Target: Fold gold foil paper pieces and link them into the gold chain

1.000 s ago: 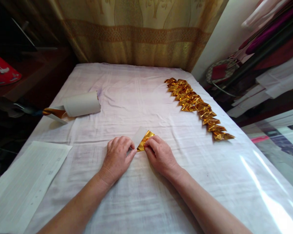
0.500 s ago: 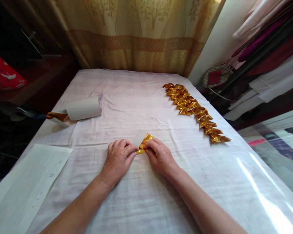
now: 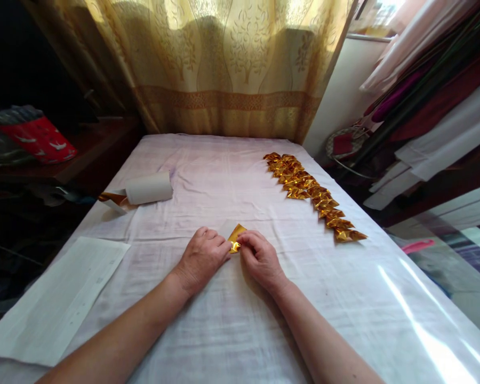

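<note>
A small sheet of gold foil paper point(image 3: 237, 233), pale on its back, lies on the white cloth between my hands with its lower part folded. My left hand point(image 3: 206, 256) presses on its left side, the fingers bent and close together. Against its right side my right hand point(image 3: 263, 260) pinches the foil edge between thumb and fingers. Part of the paper is hidden under the fingertips. To the right, several folded gold foil pieces point(image 3: 324, 202) form an overlapping slanting row.
A white roll point(image 3: 149, 188) with gold foil at its end lies at the left. Nearer, a pale flat sheet point(image 3: 60, 298) rests on the cloth. Beyond the far edge hangs a gold curtain point(image 3: 232, 64). A red container point(image 3: 40, 138) stands on the side shelf.
The view has tilted up, showing more curtain. Less of the paper's pale side shows, and its lower gold part looks folded over further. Both hands remain on it.
</note>
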Motion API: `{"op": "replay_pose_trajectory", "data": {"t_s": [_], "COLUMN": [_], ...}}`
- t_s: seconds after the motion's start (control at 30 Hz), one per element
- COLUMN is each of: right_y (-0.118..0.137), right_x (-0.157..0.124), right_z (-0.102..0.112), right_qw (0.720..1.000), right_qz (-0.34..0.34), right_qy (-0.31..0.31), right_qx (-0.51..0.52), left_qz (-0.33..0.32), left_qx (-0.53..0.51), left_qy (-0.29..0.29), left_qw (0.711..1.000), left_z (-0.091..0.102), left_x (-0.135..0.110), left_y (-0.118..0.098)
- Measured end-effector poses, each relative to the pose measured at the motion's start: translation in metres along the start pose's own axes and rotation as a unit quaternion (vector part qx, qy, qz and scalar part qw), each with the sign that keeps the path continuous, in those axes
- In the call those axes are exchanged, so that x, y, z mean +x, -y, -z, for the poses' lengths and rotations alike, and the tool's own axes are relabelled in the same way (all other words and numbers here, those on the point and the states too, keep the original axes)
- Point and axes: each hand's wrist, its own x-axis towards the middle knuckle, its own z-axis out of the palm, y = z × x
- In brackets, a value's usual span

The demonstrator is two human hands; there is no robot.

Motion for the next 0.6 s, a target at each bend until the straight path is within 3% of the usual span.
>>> {"op": "replay_pose_trajectory", "data": {"t_s": [0.13, 0.27, 0.47, 0.6], "right_y": [-0.003, -0.007, -0.006, 0.009], "right_x": [0.001, 0.003, 0.004, 0.002], "right_z": [0.004, 0.008, 0.014, 0.013], "right_qw": [0.997, 0.987, 0.966, 0.95], "right_qz": [0.049, 0.081, 0.121, 0.165], "right_qy": [0.048, 0.081, 0.093, 0.146], "right_qx": [-0.046, -0.111, -0.209, -0.222], "left_qz": [-0.078, -0.115, -0.115, -0.098], "left_qx": [0.06, 0.094, 0.06, 0.031], "left_qy": [0.01, 0.022, 0.011, -0.035], "left_qw": [0.995, 0.989, 0.991, 0.994], "left_z": [0.001, 0.003, 0.009, 0.008], "left_x": [0.007, 0.006, -0.013, -0.03], "left_y": [0.005, 0.011, 0.036, 0.039]}}
